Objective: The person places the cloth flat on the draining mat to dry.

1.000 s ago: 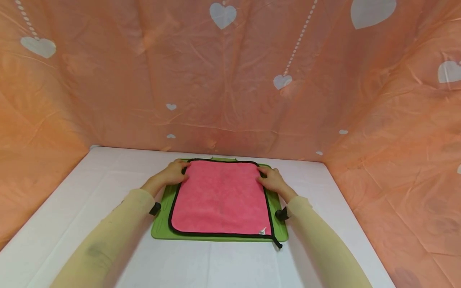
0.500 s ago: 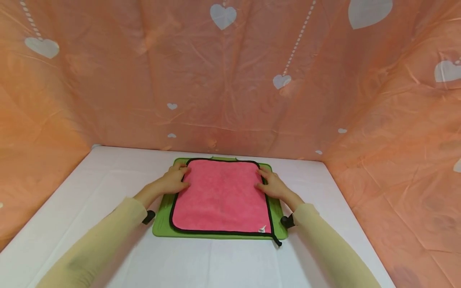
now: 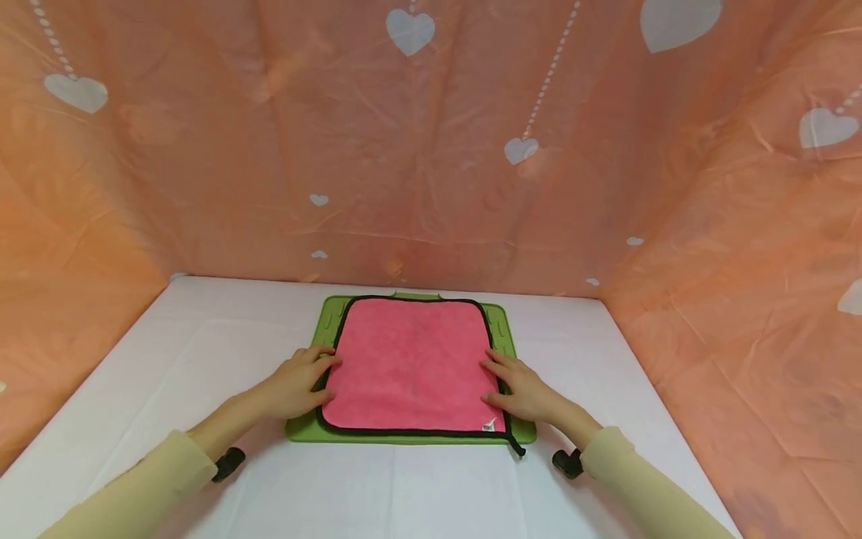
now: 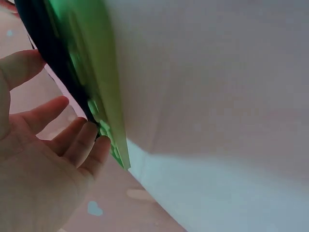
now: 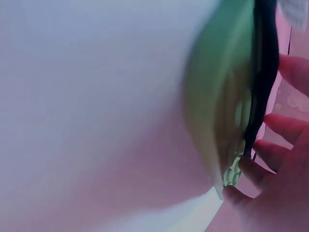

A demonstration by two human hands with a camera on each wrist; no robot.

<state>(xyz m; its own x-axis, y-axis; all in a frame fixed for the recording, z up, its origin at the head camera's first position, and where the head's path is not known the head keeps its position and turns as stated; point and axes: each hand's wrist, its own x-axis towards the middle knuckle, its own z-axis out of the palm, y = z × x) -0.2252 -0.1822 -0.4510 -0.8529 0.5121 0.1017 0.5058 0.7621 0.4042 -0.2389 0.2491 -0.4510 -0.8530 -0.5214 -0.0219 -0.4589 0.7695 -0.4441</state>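
In the head view a pink cloth (image 3: pixel 412 363) with black edging lies flat on a green board (image 3: pixel 330 313) with a patterned surface. My left hand (image 3: pixel 291 383) touches the cloth's left edge with spread fingers, the thumb near its lower part. On the opposite side my right hand (image 3: pixel 527 388) rests its fingertips on the cloth's right edge. Both wrist views show fingers apart and slightly bent along the black edging (image 4: pixel 67 72), with the green board's rim (image 5: pixel 203 96) beside them. A black loop (image 3: pixel 515 446) and a white tag (image 3: pixel 489 425) mark the near right corner.
A white-covered table (image 3: pixel 397 494) lies under the board. Orange sheeting (image 3: pixel 431 195) with pale hearts rises behind the table and along both sides. Black wrist devices (image 3: pixel 229 464) sit at the cuffs of pale yellow sleeves (image 3: pixel 135 490).
Both hands have slid toward the person along the cloth's side edges, from near its far corners to its nearer half. The cloth and board stay essentially in place.
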